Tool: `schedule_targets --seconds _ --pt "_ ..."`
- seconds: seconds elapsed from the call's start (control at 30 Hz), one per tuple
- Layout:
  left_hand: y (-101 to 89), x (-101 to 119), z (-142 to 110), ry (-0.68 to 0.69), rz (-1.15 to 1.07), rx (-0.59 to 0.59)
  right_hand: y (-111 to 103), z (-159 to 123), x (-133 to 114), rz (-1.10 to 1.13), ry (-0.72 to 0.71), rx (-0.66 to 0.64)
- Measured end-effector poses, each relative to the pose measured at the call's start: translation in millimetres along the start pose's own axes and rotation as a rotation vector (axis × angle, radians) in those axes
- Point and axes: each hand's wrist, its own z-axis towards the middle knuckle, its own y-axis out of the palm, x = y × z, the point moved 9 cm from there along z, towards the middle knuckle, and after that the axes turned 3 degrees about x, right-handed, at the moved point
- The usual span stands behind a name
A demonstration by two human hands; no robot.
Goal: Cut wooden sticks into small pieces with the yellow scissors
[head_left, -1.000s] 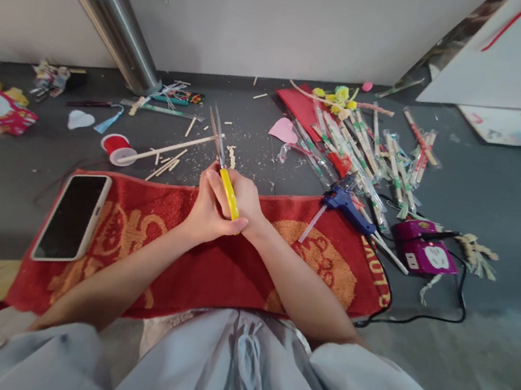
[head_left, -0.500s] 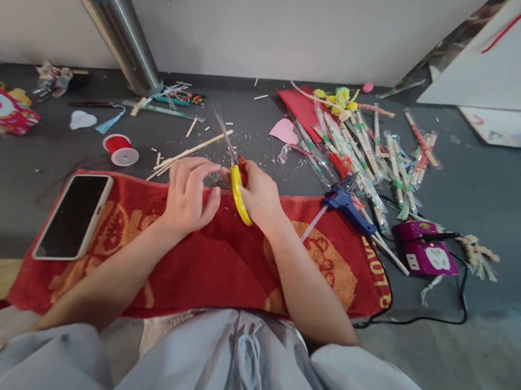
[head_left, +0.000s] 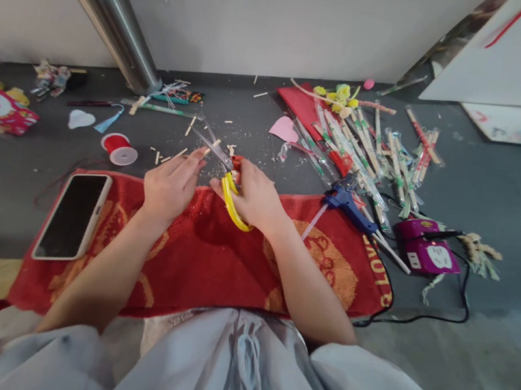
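My right hand (head_left: 262, 200) is wrapped round the handles of a pair of scissors (head_left: 234, 207), one loop yellow and the other red. Their blades point up and left, a little apart. Between the fingertips of my left hand (head_left: 169, 186) is a thin wooden stick (head_left: 212, 147); its short end lies across the blades. Part of the stick is hidden by the fingers. Short cut pieces of stick (head_left: 165, 159) and crumbs are scattered on the dark table around the hands. Both forearms rest over a red towel (head_left: 216, 254).
A phone (head_left: 73, 217) lies on the towel's left. Behind are a thread spool (head_left: 124, 155) and a steel thermos (head_left: 126, 42). To the right are a blue glue gun (head_left: 350, 208), many wrapped sticks (head_left: 349, 136), a pink paper heart (head_left: 284, 129) and a purple box (head_left: 423, 247) with a black cable.
My left hand has picked up a stick from the table and closed on it, moving slightly left. The scissor blades have opened and now cross the stick.
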Motion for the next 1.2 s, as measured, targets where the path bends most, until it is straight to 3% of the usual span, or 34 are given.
schedule_targets --seconds 0.33,0.93,1.2 --pt "-3.6 6.3 2.6 0.084 0.038 0.03 -2.7 -1.4 -2.8 0.005 -0.05 -0.005" --pt "1.7 6.0 2.2 0.105 0.045 -0.09 -5.0 -3.4 -0.1 -0.173 0.122 -0.137" --pt "-0.6 5.0 4.5 0.082 0.056 -0.09 -1.0 -3.0 0.4 -0.178 0.103 -0.099"
